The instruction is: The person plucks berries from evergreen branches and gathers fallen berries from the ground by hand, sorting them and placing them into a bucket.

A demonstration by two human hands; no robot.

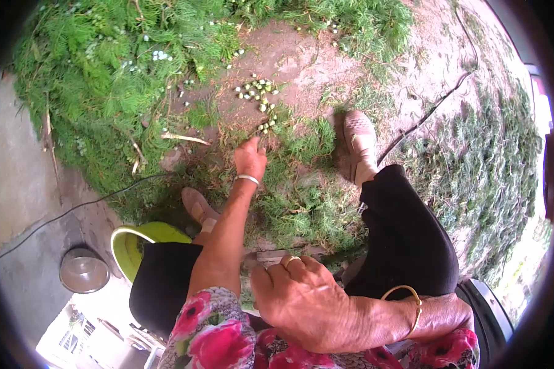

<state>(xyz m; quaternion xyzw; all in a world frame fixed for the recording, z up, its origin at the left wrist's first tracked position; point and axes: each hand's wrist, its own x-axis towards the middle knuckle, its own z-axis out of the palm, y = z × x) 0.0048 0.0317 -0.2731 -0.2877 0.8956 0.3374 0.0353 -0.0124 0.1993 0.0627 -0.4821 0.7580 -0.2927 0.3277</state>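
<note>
I see the left hand (250, 161) and right hand (305, 304) curled; whether they pinch anything, I can't tell. Cones (263, 107) lie on the ground (283, 49) just beyond the left; careless sweeping could scatter them.

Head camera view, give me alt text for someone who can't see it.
A person's left hand reaches down beside small green cones on ground strewn with leafy green branches. The right hand is curled, nearer the body; a lime container sits by the left knee.

The brown ground (301, 61) bears green sprigs (104, 92), heaped at left, and a dark cable (434, 105) at right.
</note>
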